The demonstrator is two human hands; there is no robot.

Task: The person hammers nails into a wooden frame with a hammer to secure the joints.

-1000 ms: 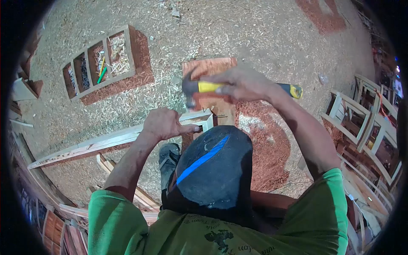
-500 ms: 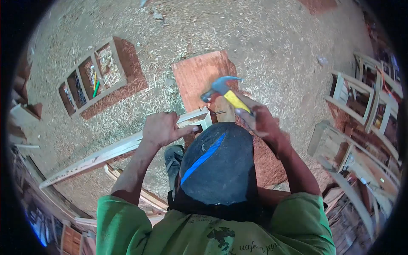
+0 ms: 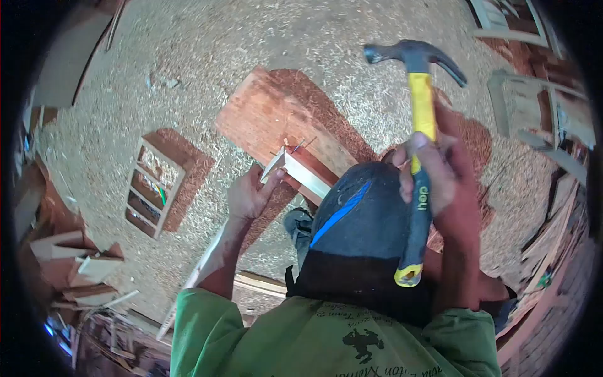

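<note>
My right hand [image 3: 436,169] grips a claw hammer [image 3: 422,113] by its black and yellow handle, the head raised well above the work. My left hand [image 3: 250,193] is closed on the corner of a wooden frame [image 3: 308,179], with thumb and fingers pressed on its pale strips. Thin nails [image 3: 300,146] stick out around that corner. Beneath the frame lies a reddish wooden board [image 3: 264,116] on the floor. A dark cap [image 3: 358,213] with a blue stripe hides the near part of the frame.
A wooden tray with compartments [image 3: 147,139] stands on the shavings-covered floor at the left, with a green object [image 3: 163,196] inside. Wood offcuts [image 3: 94,270] are piled at the lower left. More wooden frames [image 3: 549,113] are at the right, and a long strip [image 3: 195,270] lies below my left arm.
My right hand has lifted the hammer up and to the right, away from the frame corner. The view has turned; my left hand stays on the frame.
</note>
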